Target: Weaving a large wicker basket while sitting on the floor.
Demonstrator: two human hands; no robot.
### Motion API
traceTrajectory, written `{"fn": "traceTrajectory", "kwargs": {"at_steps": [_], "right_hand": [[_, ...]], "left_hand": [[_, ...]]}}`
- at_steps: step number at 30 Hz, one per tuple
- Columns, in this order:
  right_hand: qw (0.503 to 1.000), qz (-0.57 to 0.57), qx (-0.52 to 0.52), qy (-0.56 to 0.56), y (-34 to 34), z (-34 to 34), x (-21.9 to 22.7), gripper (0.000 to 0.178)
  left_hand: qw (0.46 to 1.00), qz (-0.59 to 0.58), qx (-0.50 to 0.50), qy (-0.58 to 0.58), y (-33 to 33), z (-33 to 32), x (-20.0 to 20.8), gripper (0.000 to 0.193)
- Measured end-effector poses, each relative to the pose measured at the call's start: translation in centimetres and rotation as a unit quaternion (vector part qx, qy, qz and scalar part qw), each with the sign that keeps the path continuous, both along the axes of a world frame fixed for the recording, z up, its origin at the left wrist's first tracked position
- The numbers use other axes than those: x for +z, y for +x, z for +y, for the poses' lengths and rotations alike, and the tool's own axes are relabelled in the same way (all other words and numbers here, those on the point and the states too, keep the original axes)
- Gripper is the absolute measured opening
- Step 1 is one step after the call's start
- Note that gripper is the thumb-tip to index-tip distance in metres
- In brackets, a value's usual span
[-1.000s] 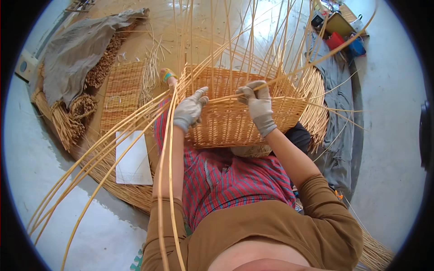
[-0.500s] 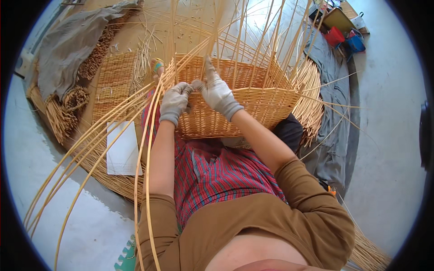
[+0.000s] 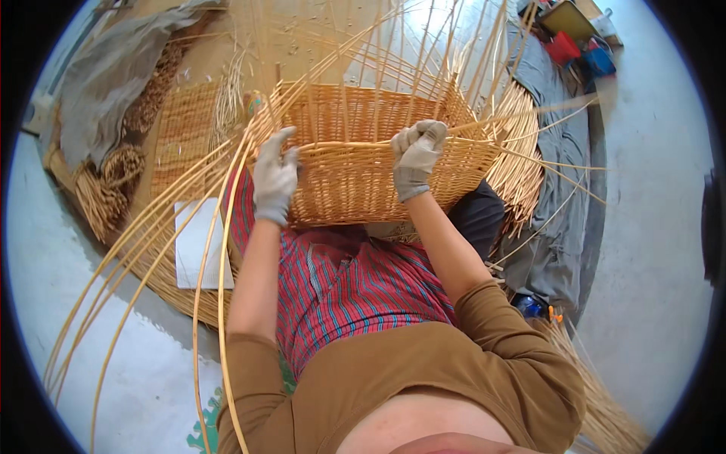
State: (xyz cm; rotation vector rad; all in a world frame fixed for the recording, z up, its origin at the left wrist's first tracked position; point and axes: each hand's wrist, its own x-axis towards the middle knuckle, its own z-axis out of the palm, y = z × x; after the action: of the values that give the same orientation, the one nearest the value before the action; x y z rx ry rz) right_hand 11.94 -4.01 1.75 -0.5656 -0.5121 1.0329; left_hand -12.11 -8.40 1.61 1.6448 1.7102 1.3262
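Note:
A rectangular wicker basket of golden-brown woven rods rests across my lap, with tall upright stakes rising from its far side. My right hand, in a pale glove with a grey cuff, is closed at the near rim. It grips a wicker rod that stretches off to the right, blurred by motion. At the near left corner my left hand, gloved alike, lies against the basket's side with thumb and fingers apart. Beside it a bunch of long rods fans out from the corner toward the lower left.
A woven wicker panel lies left on the brown board. Bundled rods sit under a grey cloth. More rods lie right of the basket by a dark cloth. A white sheet lies near my left forearm.
My right hand has moved right along the rim and closed into a fist, and a rod has swung from upright to the right. My left hand has opened and shifted slightly left.

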Motion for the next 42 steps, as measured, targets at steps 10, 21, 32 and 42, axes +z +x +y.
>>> {"fn": "traceTrajectory", "kwargs": {"at_steps": [10, 21, 32, 42], "right_hand": [[0.906, -0.407, 0.110, -0.035, 3.0, -0.7, 1.0, 0.013], [0.977, -0.157, 0.074, 0.123, 7.5, 0.7, -0.8, 0.019], [0.965, -0.213, 0.017, -0.152, 11.8, -2.4, 1.4, 0.007], [0.749, -0.655, -0.095, 0.028, 11.0, 6.4, 9.2, 0.038]], "left_hand": [[0.897, -0.159, -0.188, -0.368, 7.8, 4.5, 2.2, 0.047], [0.914, -0.152, -0.123, -0.356, 9.1, 3.9, 3.7, 0.029], [0.969, -0.206, 0.070, -0.120, 11.6, 3.1, 2.9, 0.036], [0.941, -0.030, -0.131, -0.309, 19.0, 2.9, 2.4, 0.045]]}}
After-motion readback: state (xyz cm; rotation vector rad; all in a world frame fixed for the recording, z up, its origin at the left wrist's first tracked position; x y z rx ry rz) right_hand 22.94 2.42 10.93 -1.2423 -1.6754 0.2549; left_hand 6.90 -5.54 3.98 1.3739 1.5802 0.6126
